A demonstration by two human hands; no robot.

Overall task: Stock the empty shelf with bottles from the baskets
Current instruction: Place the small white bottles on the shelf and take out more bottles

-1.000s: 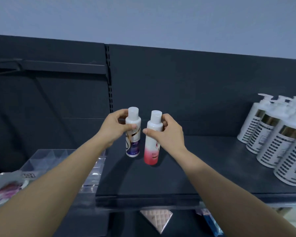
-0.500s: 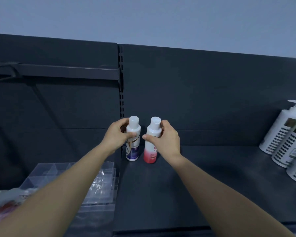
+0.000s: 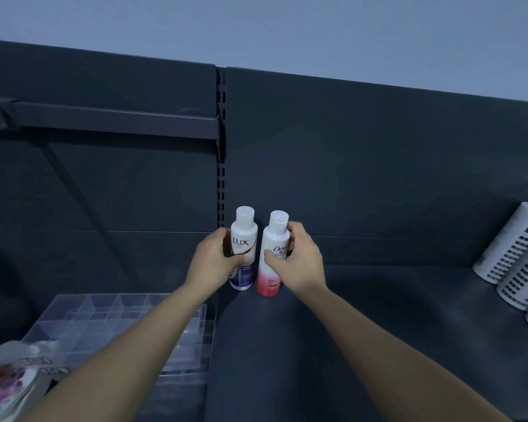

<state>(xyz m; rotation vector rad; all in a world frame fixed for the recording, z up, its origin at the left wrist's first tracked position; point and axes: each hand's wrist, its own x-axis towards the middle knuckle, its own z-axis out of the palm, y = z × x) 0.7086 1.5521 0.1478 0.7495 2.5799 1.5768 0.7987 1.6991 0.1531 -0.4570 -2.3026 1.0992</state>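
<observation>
two bottles upright on shelf (image 3: 378, 330), left grip (image 3: 214, 263) curled round lux bottle (image 3: 244, 236), right grip (image 3: 299, 264) round dove bottle (image 3: 269, 281)

The fingers of the left hand (image 3: 212, 263) are hidden behind the Lux bottle (image 3: 244, 239), those of the right hand (image 3: 299, 263) behind the Dove bottle (image 3: 272, 275), whose name the thumb cuts short. Small print on both labels is too fine to read. At the right, the white pump bottles (image 3: 509, 248) run off the edge. Near left, the pink packets (image 3: 3, 385) are blurred and cropped, and a forearm (image 3: 128, 339) covers part of the clear organizer (image 3: 83, 318)
</observation>
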